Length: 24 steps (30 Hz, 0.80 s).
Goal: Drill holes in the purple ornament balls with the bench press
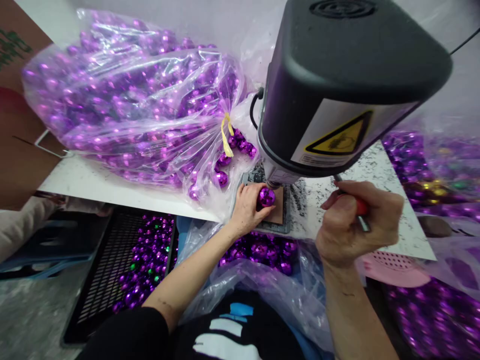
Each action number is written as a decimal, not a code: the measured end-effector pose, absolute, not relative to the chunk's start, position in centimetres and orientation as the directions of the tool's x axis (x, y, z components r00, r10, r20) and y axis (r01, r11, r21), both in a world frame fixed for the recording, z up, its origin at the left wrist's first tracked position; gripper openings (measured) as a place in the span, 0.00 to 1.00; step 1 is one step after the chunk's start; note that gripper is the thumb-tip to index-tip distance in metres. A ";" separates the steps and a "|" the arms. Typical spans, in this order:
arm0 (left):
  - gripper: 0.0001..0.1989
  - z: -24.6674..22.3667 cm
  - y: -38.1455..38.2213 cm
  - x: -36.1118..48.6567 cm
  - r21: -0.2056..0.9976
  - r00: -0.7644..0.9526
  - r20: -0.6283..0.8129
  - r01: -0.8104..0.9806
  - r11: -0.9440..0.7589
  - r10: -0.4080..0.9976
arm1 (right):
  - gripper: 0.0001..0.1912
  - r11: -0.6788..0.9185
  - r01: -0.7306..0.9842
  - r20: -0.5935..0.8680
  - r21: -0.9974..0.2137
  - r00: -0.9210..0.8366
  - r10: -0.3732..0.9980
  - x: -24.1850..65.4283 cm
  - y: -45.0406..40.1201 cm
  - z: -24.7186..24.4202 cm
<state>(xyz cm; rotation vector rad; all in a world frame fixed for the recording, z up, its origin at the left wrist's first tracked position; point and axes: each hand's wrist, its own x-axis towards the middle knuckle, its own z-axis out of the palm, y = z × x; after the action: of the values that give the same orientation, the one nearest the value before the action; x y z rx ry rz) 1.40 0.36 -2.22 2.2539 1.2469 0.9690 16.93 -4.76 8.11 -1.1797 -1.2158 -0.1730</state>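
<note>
My left hand (250, 206) is closed on a shiny purple faceted ball (266, 197), with the thumb and fingers on its sides. The ball is over the brown board on the metal base plate (288, 210), right under the spindle of a black drill press (337, 75). Off to the right, my right hand (356, 220) is wrapped round the red knob (358, 205) of the press's metal lever. Below the table edge, more purple balls (258, 252) lie in an open plastic bag (240, 280) at my lap.
A tied clear bag of purple balls (142, 105) lies on the white table (150, 197), several loose balls beside its neck. A black crate (99, 270) with balls stands lower left. A pink basket (395, 267) and more bagged balls are at right. Another person's sleeve (18, 230) shows at left.
</note>
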 end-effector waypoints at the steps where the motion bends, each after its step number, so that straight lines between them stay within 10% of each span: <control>1: 0.25 -2.2 0.4 1.4 0.616 0.367 0.391 0.577 -0.536 0.844 | 0.10 0.459 0.657 0.795 -0.598 0.412 0.446 16.9 -4.7 8.0; 24: 0.24 -2.1 0.4 1.4 0.627 0.367 0.442 0.526 -0.574 0.819 | 0.10 0.619 0.614 0.868 -0.490 0.410 0.280 16.0 -2.9 6.8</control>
<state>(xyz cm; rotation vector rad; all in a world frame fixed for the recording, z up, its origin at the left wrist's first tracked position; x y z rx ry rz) 1.43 0.45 -2.08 2.2527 1.1730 1.0553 16.01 -2.92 6.76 -0.9278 -1.1700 -0.2533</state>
